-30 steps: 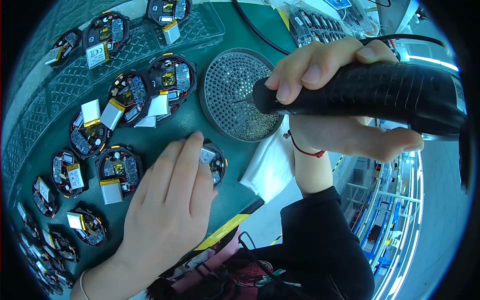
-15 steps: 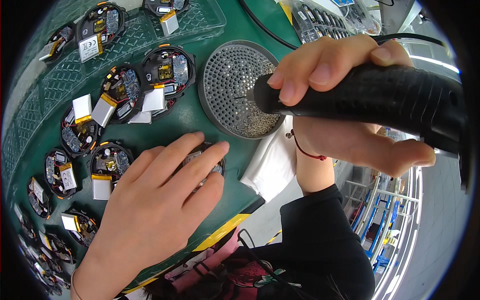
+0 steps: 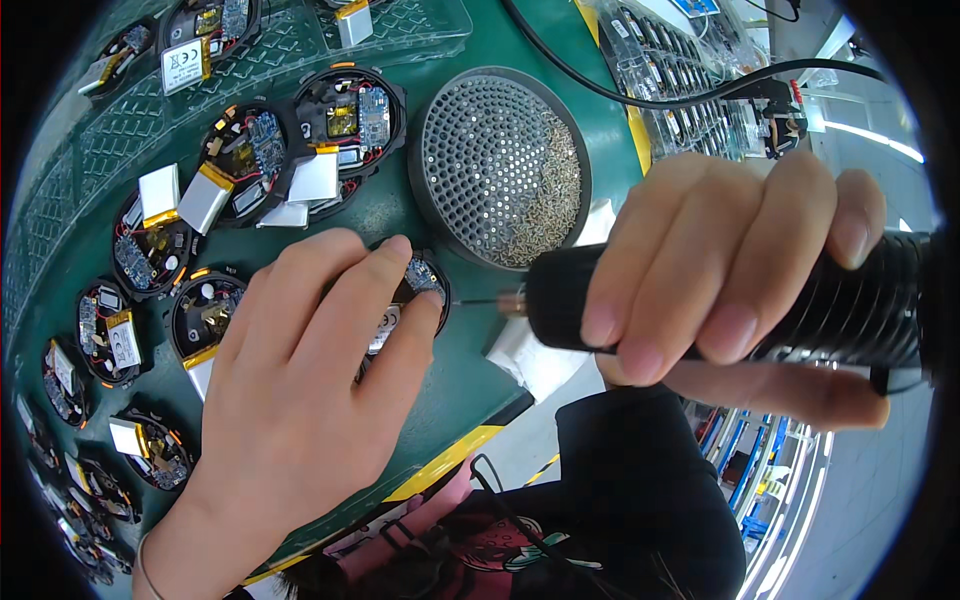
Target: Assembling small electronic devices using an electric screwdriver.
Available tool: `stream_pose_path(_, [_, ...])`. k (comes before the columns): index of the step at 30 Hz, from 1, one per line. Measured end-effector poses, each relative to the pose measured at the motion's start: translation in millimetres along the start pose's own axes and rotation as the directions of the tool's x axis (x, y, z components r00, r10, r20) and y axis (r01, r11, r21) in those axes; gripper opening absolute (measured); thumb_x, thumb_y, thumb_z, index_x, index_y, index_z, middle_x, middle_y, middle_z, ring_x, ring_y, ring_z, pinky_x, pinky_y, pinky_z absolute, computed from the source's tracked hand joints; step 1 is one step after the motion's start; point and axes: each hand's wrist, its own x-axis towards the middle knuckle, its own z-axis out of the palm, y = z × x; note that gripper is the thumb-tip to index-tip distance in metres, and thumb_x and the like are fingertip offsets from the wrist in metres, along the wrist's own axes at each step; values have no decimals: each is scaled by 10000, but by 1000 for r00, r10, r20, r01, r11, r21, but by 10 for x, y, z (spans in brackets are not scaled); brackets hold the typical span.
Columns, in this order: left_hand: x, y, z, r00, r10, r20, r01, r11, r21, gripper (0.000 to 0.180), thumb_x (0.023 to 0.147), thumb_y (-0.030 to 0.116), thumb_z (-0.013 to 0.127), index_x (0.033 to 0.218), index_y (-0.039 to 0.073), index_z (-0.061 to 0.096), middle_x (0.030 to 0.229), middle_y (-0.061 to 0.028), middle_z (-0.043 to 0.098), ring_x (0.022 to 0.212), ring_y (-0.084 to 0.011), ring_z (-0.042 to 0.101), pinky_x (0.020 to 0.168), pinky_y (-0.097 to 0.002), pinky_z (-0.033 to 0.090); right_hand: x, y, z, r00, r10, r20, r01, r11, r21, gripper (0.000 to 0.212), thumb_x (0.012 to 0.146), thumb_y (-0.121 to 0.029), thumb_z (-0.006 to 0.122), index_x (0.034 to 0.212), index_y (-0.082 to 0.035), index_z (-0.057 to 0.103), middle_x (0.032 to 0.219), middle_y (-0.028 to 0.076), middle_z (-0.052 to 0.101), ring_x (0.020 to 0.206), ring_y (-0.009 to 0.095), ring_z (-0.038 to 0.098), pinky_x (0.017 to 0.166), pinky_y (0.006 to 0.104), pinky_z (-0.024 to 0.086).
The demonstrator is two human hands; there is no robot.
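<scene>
My left hand is curled over a round black electronic assembly on the green bench, fingertips gripping it; the palm hides much of it. Blue circuit board shows past the fingers. My right hand is wrapped round a black electric screwdriver, held roughly level. Its thin bit points left toward the assembly's right side; whether a screw sits on the tip is too small to tell. Beyond the bit stands a round grey perforated screw tray, with small silver screws heaped along its right side.
Several similar round assemblies with silver battery pouches lie to the left and far left. A clear plastic tray is at the back. Black cable crosses the far right. White cloth lies by the yellow-striped bench edge.
The screwdriver has come away from the screw tray, moving nearer to me, and its bit now points at the assembly. My left hand stays on the assembly, fingers slightly shifted.
</scene>
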Motion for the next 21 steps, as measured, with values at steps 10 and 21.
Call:
stream_pose_path(10, [20, 2, -4, 997, -64, -34, 56, 979, -194, 316, 549, -26, 731, 850, -10, 634, 1102, -159, 570, 999, -358, 568, 816, -429, 480, -45, 117, 185, 999, -3, -54, 7, 997, 76, 715, 848, -489, 661, 1185, 56, 344, 830, 146, 545, 472, 215, 585, 370, 339, 540])
stream_pose_path(21, [41, 17, -21, 984, -174, 26, 174, 936, -307, 345, 542, -38, 742, 869, 7, 639, 1093, -147, 557, 995, -323, 555, 827, -409, 464, -64, 108, 230, 999, -4, -53, 6, 1000, 29, 685, 863, -469, 651, 1170, 60, 344, 819, 146, 546, 476, 214, 587, 375, 327, 541])
